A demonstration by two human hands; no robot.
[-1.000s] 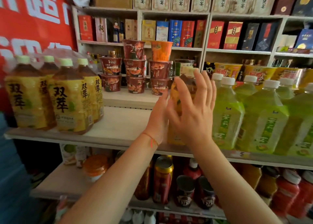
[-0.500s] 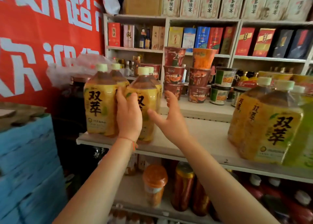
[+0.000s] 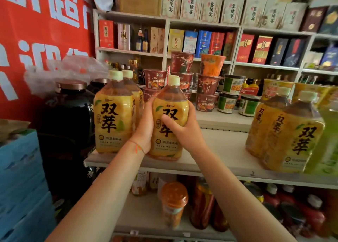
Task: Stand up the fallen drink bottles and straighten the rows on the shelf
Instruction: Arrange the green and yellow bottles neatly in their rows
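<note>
Head view: both hands clasp 1 yellow tea bottle point(image 3: 169, 124) near the front lip of the shelf point(image 3: 219, 150). The left hand point(image 3: 144, 130) wraps its 9 o'clock side, and the right hand point(image 3: 182, 130) wraps the 3 o'clock side with the thumb across the label. The bottle stands about upright, cap at 12 o'clock; whether its base rests on the board or is raised just off it cannot be told.

Just beside it, at 9 o'clock, stand 2 more yellow bottles point(image 3: 114, 113), one behind the other, label facing out. At 3 o'clock, well apart across bare shelf, is another yellow pair point(image 3: 285, 132), with a green bottle point(image 3: 327, 146) at the frame edge. Stacked noodle cups point(image 3: 208, 88) sit behind on a higher step at 12 o'clock.

No bottle on this shelf appears to be lying down, so the step in hand looks like straightening: bringing this bottle into line with its row. The next move likely calls for sliding it toward 3 o'clock to close the gap, or snugging it against the left pair, keeping it upright, label forward, and base flat before letting go.
</note>
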